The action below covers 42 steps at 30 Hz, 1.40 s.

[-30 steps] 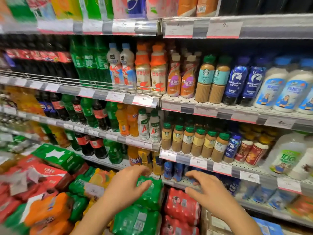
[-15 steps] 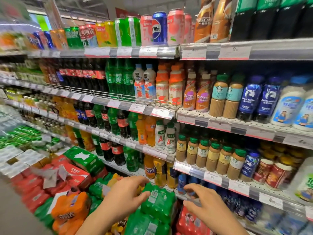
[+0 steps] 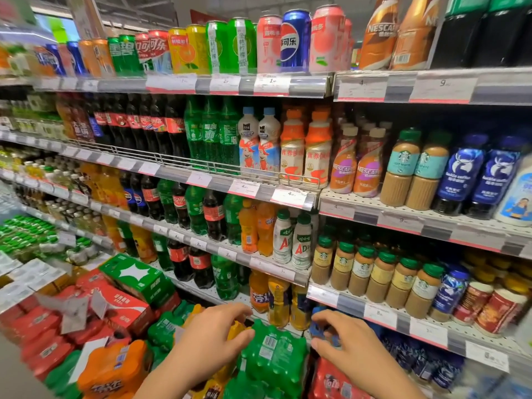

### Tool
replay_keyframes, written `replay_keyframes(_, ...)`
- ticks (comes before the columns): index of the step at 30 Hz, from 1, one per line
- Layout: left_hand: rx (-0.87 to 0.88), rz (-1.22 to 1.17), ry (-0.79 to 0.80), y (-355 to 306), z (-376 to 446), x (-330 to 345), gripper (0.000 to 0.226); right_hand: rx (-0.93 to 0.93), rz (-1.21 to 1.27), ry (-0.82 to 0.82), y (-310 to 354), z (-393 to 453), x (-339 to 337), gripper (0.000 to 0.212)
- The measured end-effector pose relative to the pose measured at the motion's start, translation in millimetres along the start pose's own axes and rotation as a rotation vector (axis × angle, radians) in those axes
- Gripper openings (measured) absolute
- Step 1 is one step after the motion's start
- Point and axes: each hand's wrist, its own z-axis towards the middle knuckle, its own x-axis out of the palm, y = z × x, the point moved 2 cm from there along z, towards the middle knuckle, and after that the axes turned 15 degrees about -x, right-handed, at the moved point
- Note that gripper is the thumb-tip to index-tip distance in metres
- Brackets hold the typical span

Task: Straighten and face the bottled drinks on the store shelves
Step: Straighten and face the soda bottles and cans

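Observation:
Bottled drinks fill the shelves: cola and green soda bottles (image 3: 201,131), orange bottles (image 3: 292,148), Nescafe bottles (image 3: 344,165) and Starbucks bottles (image 3: 374,276). Low in front, my left hand (image 3: 213,338) holds the left edge of a green shrink-wrapped pack of bottles (image 3: 276,352), thumb on its front. My right hand (image 3: 351,347) reaches to the lowest shelf, fingers and thumb curled round a small blue bottle (image 3: 320,331), which it partly hides. Orange soda bottles (image 3: 277,300) stand just behind both hands.
Cans (image 3: 293,41) line the top shelf. Red (image 3: 121,306) and green cartons (image 3: 135,277) and orange shrink-wrapped packs (image 3: 115,370) are stacked on the floor at left. Red packs (image 3: 334,381) lie under my right hand. Price rails (image 3: 288,197) edge every shelf.
The view has tilted up and left, bringing the top shelf of cans into sight. Both hands stay low at the green pack and blue bottles, barely shifted.

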Motion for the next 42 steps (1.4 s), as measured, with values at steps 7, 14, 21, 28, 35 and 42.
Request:
replay_keyframes(7,0.068,-0.056,0.103,64.0,72.0,-19.3,0.043,0.078,-0.049,-0.06,28.5,77.1,14.7,0.04)
replay_keyframes(14,0.175,-0.06,0.151,139.7,146.9,-56.2,0.046,0.141,-0.069,-0.122,63.4,182.7,39.1,0.052)
replay_keyframes(21,0.212,-0.064,0.186,204.0,181.0,-80.7,0.048,0.157,-0.169,-0.126,74.0,290.9,45.3,0.075)
replay_keyframes(28,0.189,-0.116,0.177,248.6,186.6,-88.8,0.047,0.308,-0.375,-0.089,68.3,390.0,29.7,0.055)
replay_keyframes(35,0.132,-0.128,0.158,274.3,183.4,-93.9,0.05,0.35,-0.395,-0.075,58.7,419.9,31.1,0.017)
replay_keyframes(42,0.08,-0.124,0.11,267.9,166.4,-89.8,0.052,0.38,-0.375,-0.145,48.8,408.6,42.2,0.031)
